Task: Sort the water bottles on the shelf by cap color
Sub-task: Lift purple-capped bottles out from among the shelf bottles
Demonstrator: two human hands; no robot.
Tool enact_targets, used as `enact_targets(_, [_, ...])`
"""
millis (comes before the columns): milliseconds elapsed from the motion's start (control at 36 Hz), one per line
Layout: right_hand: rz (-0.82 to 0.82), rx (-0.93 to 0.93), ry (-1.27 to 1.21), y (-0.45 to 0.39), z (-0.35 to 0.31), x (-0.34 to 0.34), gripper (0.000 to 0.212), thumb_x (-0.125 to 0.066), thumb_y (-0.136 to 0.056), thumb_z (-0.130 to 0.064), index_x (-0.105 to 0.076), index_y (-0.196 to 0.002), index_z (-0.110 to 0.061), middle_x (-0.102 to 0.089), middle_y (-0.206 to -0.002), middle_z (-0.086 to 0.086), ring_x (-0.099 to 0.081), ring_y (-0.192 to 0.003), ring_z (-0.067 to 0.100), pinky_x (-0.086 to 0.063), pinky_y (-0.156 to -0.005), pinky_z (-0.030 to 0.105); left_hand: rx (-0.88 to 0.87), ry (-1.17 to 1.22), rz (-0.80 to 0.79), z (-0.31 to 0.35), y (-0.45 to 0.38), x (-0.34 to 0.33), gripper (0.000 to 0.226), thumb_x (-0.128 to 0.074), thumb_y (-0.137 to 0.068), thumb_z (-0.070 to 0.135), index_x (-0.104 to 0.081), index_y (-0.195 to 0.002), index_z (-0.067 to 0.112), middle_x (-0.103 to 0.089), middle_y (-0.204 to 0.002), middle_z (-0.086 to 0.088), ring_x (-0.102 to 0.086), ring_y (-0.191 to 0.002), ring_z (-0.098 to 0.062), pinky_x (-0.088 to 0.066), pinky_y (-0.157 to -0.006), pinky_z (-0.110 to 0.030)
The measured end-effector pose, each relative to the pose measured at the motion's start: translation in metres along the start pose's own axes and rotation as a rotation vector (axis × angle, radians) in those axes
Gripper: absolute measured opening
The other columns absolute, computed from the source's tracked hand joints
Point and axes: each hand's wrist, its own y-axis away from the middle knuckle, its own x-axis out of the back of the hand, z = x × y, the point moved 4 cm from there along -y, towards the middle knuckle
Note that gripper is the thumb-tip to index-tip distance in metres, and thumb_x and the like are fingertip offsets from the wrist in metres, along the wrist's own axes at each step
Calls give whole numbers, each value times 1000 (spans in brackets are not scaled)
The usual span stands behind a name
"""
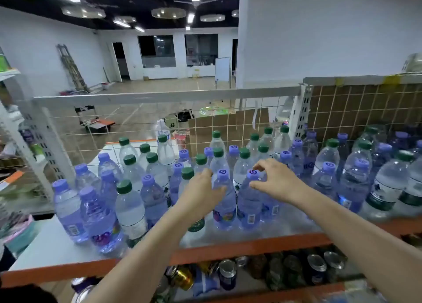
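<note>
Most bottles on the shelf (251,245) are unsorted: green and purple caps mix either side of the purple-capped bottle (250,200) at the front. My right hand (274,180) hovers open-fingered around its cap; my left hand (201,190) curls loosely beside its clear, purple-tinted neighbour (222,202).

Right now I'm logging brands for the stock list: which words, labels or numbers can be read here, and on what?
None can be read with certainty.
Purple caps: a printed ring-shaped logo, no letters.
Purple bottle labels: coloured print, too blurred to read.
Green-cap bottle labels: pale characters, too small to read.
Cardboard box behind the mesh: dark mark, illegible.
Cans on the lower shelf: print illegible.
</note>
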Motion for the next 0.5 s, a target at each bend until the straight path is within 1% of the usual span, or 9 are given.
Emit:
enact_targets(28, [4,-21,19,-2,2,-1,47,-65,-87,-36,-53,-127,-14,-50,-131,5,-51,-115,22,-43,-91,32,7,6,-6,2,-3,-2,50,-52,-95,36,-37,-136,11,-47,-128,-6,-52,-92,-20,-42,-63,-26])
enact_targets(56, [11,-40,41,-4,4,-2,49,-65,-88,-37,-51,-129,-14,-49,-132,6,-51,-116,22,-44,-93,34,6,4,14,2,-9,-4,50,-53,-95,36,-37,-135,11,-47,-128,-7,-52,-96,-20,-43,-68,-27])
enact_targets(111, [-5,-64,75,-7,7,-5,52,-63,-89,-40,-48,-131,-14,-47,-133,5,-50,-117,22,-44,-94,37,11,-15,14,4,-18,-11,52,-53,-95,35,-36,-137,10,-48,-132,-10,-52,-109,-24,-43,-80,-30])
enact_targets(194, [-12,-101,75,-17,12,-8,54,-61,-90,-45,-47,-133,-16,-48,-132,4,-51,-115,23,-44,-87,35,21,-71,5,10,-32,-19,51,-51,-95,34,-35,-135,5,-49,-131,-16,-52,-114,-31,-38,-77,-30])
enact_targets(222, [-10,-105,75,-19,13,-8,54,-61,-90,-46,-47,-132,-16,-52,-127,5,-53,-112,23,-43,-82,34,29,-91,3,12,-37,-21,51,-50,-95,34,-35,-133,4,-49,-129,-18,-52,-113,-33,-38,-76,-32])
enact_targets(278, [-45,-114,54,-24,16,-11,51,-60,-90,-47,-48,-130,-17,-61,-100,2,-56,-96,24,-40,-67,32,62,-106,-15,13,-45,-26,53,-50,-95,33,-33,-134,1,-49,-130,-20,-51,-113,-36,-40,-77,-36])
enact_targets(333, [-75,-126,27,-28,19,-15,47,-60,-90,-48,-50,-125,-18,-54,-75,-4,-54,-80,23,-38,-59,31,84,-115,-37,12,-51,-32,53,-50,-94,33,-34,-133,2,-50,-129,-20,-51,-114,-37,-42,-80,-39])
enact_targets(417, [-84,-134,14,-33,23,-17,43,-60,-90,-48,-52,-119,-17,-52,-70,-3,-51,-70,21,-40,-64,32,68,-127,-55,12,-55,-39,37,-50,-94,33,-38,-117,7,-55,-119,-19,-54,-105,-37,-41,-73,-38])
enact_targets(500, [-88,-126,15,-38,26,-19,41,-61,-88,-50,-53,-109,-15,-51,-67,-2,-50,-67,21,-37,-60,32,58,-145,-35,12,-57,-40,32,-50,-95,32,-37,-113,9,-56,-114,-18,-55,-101,-38,-38,-68,-36])
